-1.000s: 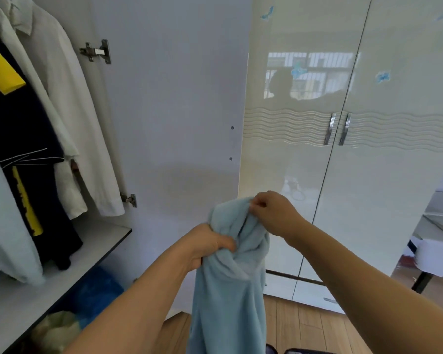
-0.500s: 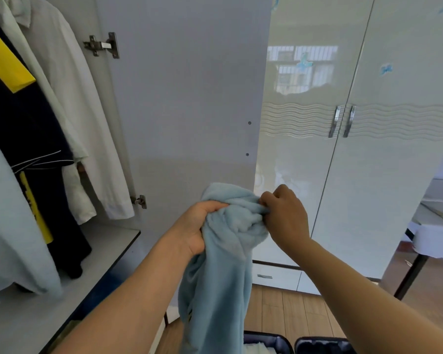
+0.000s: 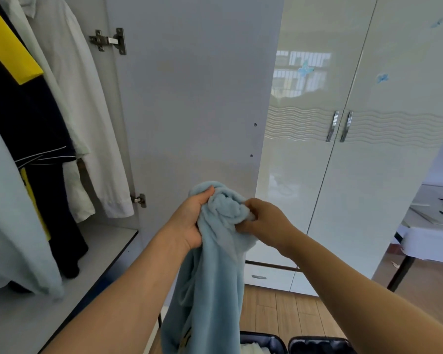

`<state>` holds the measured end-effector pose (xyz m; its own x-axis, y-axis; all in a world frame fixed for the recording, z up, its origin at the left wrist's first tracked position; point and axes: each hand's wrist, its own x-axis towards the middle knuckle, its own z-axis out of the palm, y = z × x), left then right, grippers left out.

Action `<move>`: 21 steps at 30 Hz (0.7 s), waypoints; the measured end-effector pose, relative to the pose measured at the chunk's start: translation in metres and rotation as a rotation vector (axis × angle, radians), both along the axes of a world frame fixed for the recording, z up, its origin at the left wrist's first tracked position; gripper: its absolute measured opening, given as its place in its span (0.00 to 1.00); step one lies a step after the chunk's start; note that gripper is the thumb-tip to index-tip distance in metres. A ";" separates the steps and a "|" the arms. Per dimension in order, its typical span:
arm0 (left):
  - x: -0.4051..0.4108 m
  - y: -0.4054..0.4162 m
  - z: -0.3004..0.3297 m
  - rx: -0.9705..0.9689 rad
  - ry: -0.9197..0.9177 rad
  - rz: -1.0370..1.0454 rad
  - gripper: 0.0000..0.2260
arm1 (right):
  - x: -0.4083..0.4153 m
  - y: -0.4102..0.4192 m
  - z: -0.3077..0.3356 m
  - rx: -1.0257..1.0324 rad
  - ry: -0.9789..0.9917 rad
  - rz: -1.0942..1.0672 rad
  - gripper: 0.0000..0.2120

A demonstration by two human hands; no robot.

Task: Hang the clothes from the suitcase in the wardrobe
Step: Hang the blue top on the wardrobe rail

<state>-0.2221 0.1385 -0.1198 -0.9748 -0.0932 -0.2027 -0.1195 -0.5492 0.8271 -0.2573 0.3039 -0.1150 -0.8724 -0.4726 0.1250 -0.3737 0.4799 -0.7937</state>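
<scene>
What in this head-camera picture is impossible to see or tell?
- Wardrobe rail and hangers: cut off by the top edge, above the white shirt.
- What kind of garment the light blue garment is: bunched in the left hand and right hand.
- Suitcase contents: cut off by the bottom edge.
- Items on the table: too small, cut off at the right edge.

We see a pale blue fleece garment (image 3: 215, 272), a white shirt (image 3: 87, 129), a navy-and-yellow top (image 3: 23, 103), and glossy cream wardrobe doors (image 3: 368, 175) with wavy lines.
</scene>
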 end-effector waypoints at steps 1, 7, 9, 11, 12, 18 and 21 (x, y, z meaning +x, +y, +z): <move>-0.001 0.000 0.001 0.008 0.004 -0.003 0.20 | 0.000 -0.001 0.003 -0.046 0.007 -0.009 0.06; 0.002 -0.006 -0.003 -0.198 -0.153 0.050 0.08 | -0.014 0.016 0.057 -0.667 -0.042 -0.120 0.07; 0.001 -0.009 -0.010 -0.271 -0.157 0.111 0.12 | -0.022 0.029 0.079 -0.770 0.026 -0.186 0.05; 0.001 -0.007 -0.013 -0.189 -0.079 0.051 0.20 | -0.029 0.041 0.089 -0.627 0.145 -0.313 0.12; 0.002 -0.001 -0.010 -0.143 -0.020 -0.012 0.25 | -0.032 0.045 0.089 -0.405 0.205 -0.341 0.16; -0.006 0.052 0.015 -0.068 0.101 -0.114 0.26 | -0.023 0.044 0.061 -0.148 -0.044 0.188 0.06; -0.015 0.053 0.016 -0.081 0.036 0.097 0.06 | -0.023 0.063 0.059 0.089 -0.049 0.219 0.06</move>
